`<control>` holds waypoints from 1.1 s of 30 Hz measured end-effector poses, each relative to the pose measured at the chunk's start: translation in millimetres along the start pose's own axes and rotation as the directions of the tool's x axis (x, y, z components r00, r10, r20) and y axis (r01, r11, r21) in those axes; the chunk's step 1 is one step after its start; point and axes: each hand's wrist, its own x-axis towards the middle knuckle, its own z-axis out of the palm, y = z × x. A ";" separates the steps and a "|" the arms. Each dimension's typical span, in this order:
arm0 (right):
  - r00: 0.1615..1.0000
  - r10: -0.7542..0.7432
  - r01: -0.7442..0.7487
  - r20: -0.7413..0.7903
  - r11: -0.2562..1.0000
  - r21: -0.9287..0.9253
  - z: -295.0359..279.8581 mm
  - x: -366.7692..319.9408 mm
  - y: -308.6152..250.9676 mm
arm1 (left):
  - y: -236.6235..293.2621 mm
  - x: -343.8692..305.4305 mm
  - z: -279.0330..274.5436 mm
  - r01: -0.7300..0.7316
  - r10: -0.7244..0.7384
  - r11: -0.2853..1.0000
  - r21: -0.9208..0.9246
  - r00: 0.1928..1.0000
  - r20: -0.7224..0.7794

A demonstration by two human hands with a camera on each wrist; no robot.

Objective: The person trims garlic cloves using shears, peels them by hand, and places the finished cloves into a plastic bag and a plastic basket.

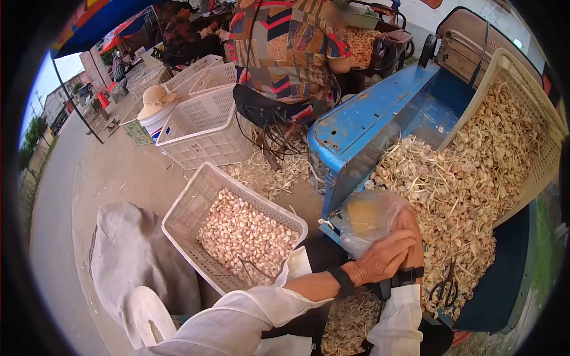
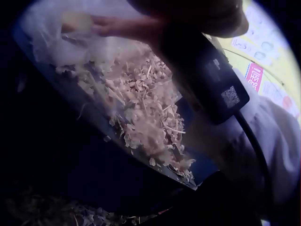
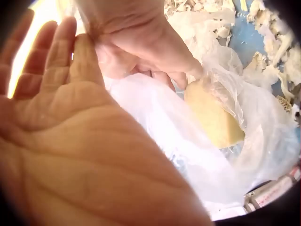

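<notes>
A clear plastic bag (image 1: pixel 381 216) lies at the near corner of the blue cart bed, with a pale yellow block (image 3: pixel 214 117) inside. My right hand (image 1: pixel 408 222) grips the bag, its fingers curled at the opening and its thumb right at the block. Over the right hand and wrist lies my left hand (image 1: pixel 380 261), back upward, its fingertips touching the right hand. In the right wrist view the left palm (image 3: pixel 89 136) fills the near side, fingers straight. Beside the hands spreads a heap of garlic cloves mixed with dry skins (image 1: pixel 439 184).
Black-handled scissors (image 1: pixel 448 289) rest on the heap's near end. A tilted crate (image 1: pixel 537 172) spills garlic onto the blue cart (image 1: pixel 356 127). To the left stands a crate of loose cloves (image 1: pixel 196 216) near a grey cloth (image 1: pixel 133 255). A seated person (image 1: pixel 282 53) and crates (image 1: pixel 202 145) are beyond.
</notes>
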 end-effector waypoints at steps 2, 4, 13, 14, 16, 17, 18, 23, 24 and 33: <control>0.762 0.541 -0.431 0.356 0.013 0.902 4.0 16.9 13.1 | -17.9 0.0 5.0 0.310 -0.315 0.945 0.104 0.949 0.034; 0.651 0.593 -0.561 0.474 -0.046 0.827 12.4 32.9 36.1 | -37.7 6.5 0.1 0.470 -0.543 0.780 0.413 0.837 0.074; 0.997 -0.012 0.005 -0.082 0.997 -0.080 5.6 33.8 -60.9 | -93.1 17.0 -14.9 0.318 -0.622 0.559 0.765 0.772 0.134; 1.000 -0.019 0.019 -0.001 0.999 -0.032 -5.7 29.6 -68.8 | -112.5 13.4 -12.7 0.477 -0.664 0.591 0.650 0.746 0.056; 0.989 -0.030 0.030 0.146 1.000 0.002 -29.6 4.9 -79.5 | -135.8 4.1 -9.2 0.178 -0.515 0.523 0.834 0.845 0.142; 0.977 -0.070 0.074 0.203 0.997 -0.013 -41.5 -1.9 -81.7 | -118.1 18.7 -12.5 0.251 -0.671 0.490 0.835 0.720 0.178; 0.984 -0.004 0.000 0.181 1.000 0.022 -53.5 -10.1 -81.3 | -94.0 30.4 -10.2 0.283 -0.643 0.467 0.838 0.759 0.103; 0.918 0.376 -0.343 -0.129 0.913 0.221 -104.4 -27.7 -34.6 | -144.1 30.5 -44.5 0.025 -0.303 0.315 0.949 0.950 0.076; 0.867 0.424 -0.350 -0.262 0.892 0.286 -106.8 -37.2 -4.4 | -140.7 32.7 -51.9 -0.001 -0.325 0.321 0.947 0.939 0.111; 0.951 0.308 -0.300 -0.011 0.918 -0.261 -51.6 -25.4 60.4 | -101.1 35.1 -45.1 0.004 -0.372 0.615 0.788 0.883 0.286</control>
